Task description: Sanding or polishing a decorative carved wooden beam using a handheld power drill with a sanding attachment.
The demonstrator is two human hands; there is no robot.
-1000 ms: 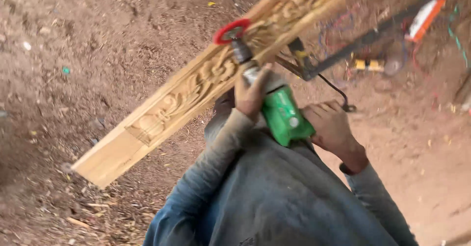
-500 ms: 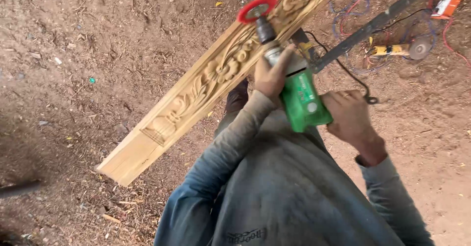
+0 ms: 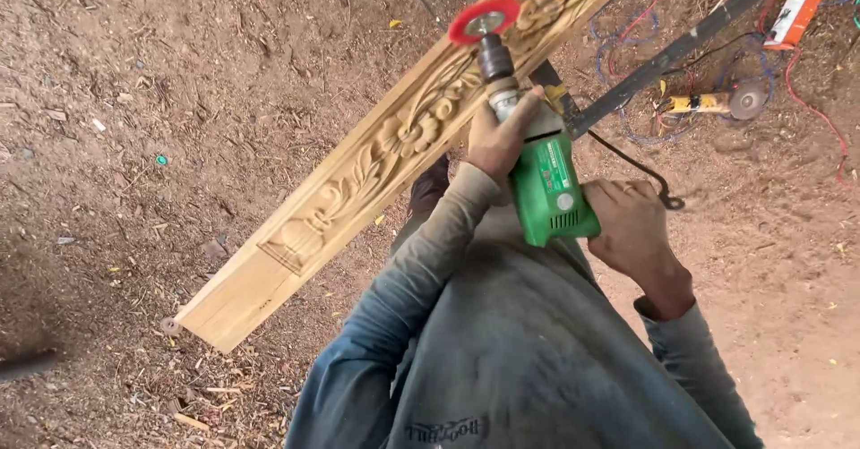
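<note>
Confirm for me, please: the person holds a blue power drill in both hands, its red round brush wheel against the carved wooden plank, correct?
Not quite: the head view shows a green power drill, not a blue one. The left hand and right hand both hold it, and its red round brush wheel does meet the carved wooden plank.

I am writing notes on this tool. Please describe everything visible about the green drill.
The green drill has a green plastic body with vent slots, a grey metal front and a dark chuck holding a red round brush wheel. It points away, tilted, the wheel against the carved wooden board. The left hand grips its front, the right hand its rear.
</note>
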